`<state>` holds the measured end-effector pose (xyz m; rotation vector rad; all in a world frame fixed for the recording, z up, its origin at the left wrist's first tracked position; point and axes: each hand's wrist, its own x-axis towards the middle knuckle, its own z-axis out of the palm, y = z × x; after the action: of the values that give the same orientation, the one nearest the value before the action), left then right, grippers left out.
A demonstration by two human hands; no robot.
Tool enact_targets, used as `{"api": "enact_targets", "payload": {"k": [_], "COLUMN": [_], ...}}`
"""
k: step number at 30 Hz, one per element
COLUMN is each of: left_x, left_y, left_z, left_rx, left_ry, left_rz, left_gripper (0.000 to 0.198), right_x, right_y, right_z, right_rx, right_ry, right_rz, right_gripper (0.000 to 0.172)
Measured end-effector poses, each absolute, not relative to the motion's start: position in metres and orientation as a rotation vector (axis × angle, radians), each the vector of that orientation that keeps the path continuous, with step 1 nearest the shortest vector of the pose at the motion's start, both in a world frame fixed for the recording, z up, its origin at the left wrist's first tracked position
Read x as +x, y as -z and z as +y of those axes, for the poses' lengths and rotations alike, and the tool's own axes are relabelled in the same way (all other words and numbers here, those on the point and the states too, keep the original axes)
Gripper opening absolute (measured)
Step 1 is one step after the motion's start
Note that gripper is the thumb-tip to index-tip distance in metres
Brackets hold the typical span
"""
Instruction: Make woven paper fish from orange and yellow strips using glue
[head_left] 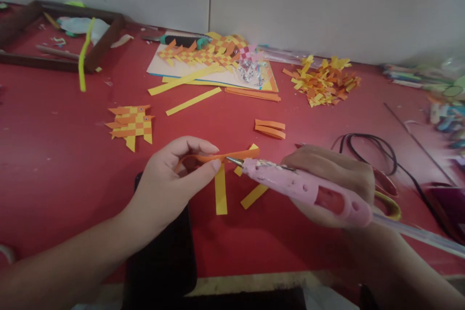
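My left hand [178, 169] pinches an orange paper strip [240, 153] between thumb and fingertips. Yellow paper strips [221, 193] hang or lie just below it; whether they are attached to it I cannot tell. In my right hand [334, 174] is a pink hot glue gun [290, 181], with a clear glue stick [417, 232] coming out of its back. The metal nozzle meets or almost meets the orange strip beside my left thumb. Two woven paper fish [131, 126] in orange and yellow lie to the left. Folded orange strips [270, 129] rest beyond my hands.
At the back are a pile of paper scraps [323, 81], woven pieces [203, 53] on a pad, and a loose yellow strip [193, 101]. A dark frame [36, 61] stands far left. Scissors [388, 203] and a black cable [388, 147] lie right. A black phone-like slab [163, 256] is in front.
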<state>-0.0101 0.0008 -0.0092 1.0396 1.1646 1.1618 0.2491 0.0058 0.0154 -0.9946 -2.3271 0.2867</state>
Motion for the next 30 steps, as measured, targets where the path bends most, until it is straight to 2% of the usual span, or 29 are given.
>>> {"api": "enact_targets", "payload": {"k": [30], "left_x": [-0.0099], "left_y": [0.0025], "left_z": [0.0035], "left_rx": [1.188], "left_ry": [-1.136], "left_rz": [1.244], "left_gripper": [0.013], "right_x": [0.2485], "right_y": [-0.0134], "right_z": [0.0054], "right_rx": [-1.01], "right_ry": [-0.149], "right_rz": [-2.336], "right_gripper": [0.014]}}
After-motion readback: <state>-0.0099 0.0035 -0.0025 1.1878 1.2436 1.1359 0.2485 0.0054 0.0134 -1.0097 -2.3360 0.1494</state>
